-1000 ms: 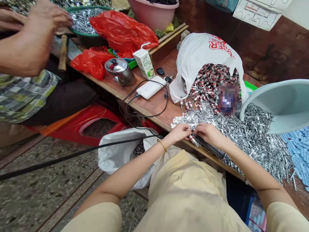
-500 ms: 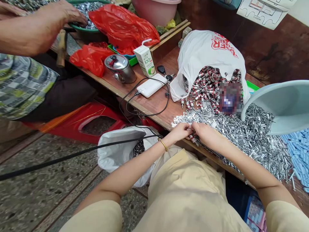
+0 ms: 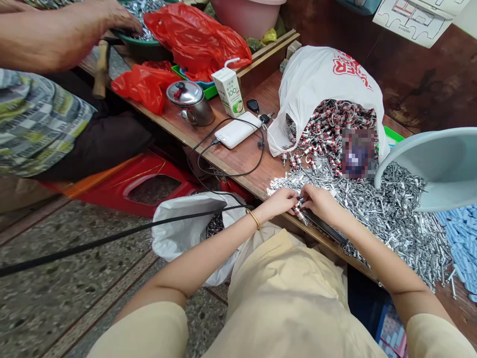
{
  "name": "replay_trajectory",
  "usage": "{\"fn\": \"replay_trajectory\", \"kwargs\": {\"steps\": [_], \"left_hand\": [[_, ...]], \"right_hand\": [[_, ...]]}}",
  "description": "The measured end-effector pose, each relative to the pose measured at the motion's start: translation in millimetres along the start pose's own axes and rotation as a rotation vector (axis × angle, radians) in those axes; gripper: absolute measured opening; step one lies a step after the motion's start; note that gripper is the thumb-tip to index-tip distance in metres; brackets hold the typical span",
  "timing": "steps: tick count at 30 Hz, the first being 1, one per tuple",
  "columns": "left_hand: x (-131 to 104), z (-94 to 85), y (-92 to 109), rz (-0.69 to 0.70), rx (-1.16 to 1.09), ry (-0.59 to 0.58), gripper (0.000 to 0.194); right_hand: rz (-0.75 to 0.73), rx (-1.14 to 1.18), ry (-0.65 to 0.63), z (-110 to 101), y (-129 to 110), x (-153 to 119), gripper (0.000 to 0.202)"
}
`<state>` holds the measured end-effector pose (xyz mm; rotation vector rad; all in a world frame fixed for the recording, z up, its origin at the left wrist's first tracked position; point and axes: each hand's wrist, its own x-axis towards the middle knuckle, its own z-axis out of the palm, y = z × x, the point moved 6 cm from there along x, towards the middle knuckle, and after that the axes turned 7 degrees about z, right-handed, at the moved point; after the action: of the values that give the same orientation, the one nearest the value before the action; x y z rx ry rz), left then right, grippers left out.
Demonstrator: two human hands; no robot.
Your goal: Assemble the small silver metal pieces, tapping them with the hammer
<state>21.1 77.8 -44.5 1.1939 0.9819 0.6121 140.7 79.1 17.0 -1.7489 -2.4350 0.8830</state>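
At the table's front edge, my left hand (image 3: 283,201) is closed in a pinch around a small red-and-silver metal fitting (image 3: 299,214). Close on its right, my right hand (image 3: 316,201) has its thumb and fingers pinched together; whatever is between them is too small to make out. A dark bar (image 3: 328,229) lies along the edge below my right hand. Just beyond both hands spreads a heap of silver metal pieces (image 3: 391,219). Behind it, similar red-and-silver fittings (image 3: 324,124) spill from a white plastic bag (image 3: 313,69).
A tilted grey basin (image 3: 447,164) and light-blue pieces (image 3: 460,243) lie at right. Left are a power bank (image 3: 238,132) with cable, keys, a juice carton (image 3: 227,92) and a steel mug (image 3: 192,104). Below hangs a white sack (image 3: 175,233). A co-worker's arm (image 3: 52,35) reaches into a green basin.
My hands have drawn slightly apart, and more of the red-and-silver fitting and the dark bar shows. The whole view has shifted a little.
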Motion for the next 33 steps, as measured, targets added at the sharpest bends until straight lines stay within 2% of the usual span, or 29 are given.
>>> {"fn": "replay_trajectory", "kwargs": {"steps": [6, 10, 13, 15, 18, 21, 23, 25, 27, 29, 31, 33], "left_hand": [[0.4, -0.1, 4.6, -0.015, 0.036, -0.012, 0.018], [3.2, 0.0, 2.7, -0.005, 0.028, -0.024, 0.018], [3.2, 1.0, 0.9, 0.014, -0.017, -0.070, 0.010], [1.9, 0.8, 0.8, 0.022, -0.044, -0.092, 0.005], [-0.8, -0.7, 1.2, 0.011, -0.098, -0.083, 0.010], [-3.6, -0.1, 1.8, -0.002, -0.142, -0.073, 0.014], [-4.8, 0.4, 2.0, -0.004, -0.137, -0.064, 0.014], [-4.8, 0.6, 2.5, -0.001, -0.108, -0.059, 0.013], [-3.4, 0.6, 3.9, 0.008, -0.079, -0.064, 0.013], [-1.0, 0.6, 6.4, 0.020, -0.065, -0.074, 0.014], [1.6, 0.4, 8.4, 0.012, -0.048, -0.074, 0.015], [3.4, 1.3, 9.1, -0.020, -0.023, -0.071, 0.015]], "right_hand": [[0.020, -0.250, -0.128, -11.1, -17.9, 15.2, 0.041], [-0.006, -0.362, -0.201, -13.9, -25.1, 21.9, 0.041], [-0.004, -0.378, -0.221, -13.5, -25.3, 25.4, 0.039], [-0.002, -0.376, -0.212, -13.1, -25.4, 28.0, 0.038], [-0.004, -0.364, -0.179, -14.6, -25.0, 26.2, 0.037], [-0.070, -0.318, -0.029, -24.8, -21.4, 3.1, 0.037], [-0.100, -0.321, 0.156, -35.0, -9.7, -28.3, 0.035], [0.037, -0.423, 0.306, -40.1, 19.4, -64.9, 0.024], [0.183, -0.524, 0.305, -33.3, 54.8, -96.8, 0.020], [0.249, -0.533, 0.267, -21.3, 84.9, -117.4, 0.014], [0.238, -0.501, 0.282, -12.5, 101.8, -126.7, 0.003], [0.201, -0.469, 0.333, -10.2, 104.3, -129.9, 0.007]]}}
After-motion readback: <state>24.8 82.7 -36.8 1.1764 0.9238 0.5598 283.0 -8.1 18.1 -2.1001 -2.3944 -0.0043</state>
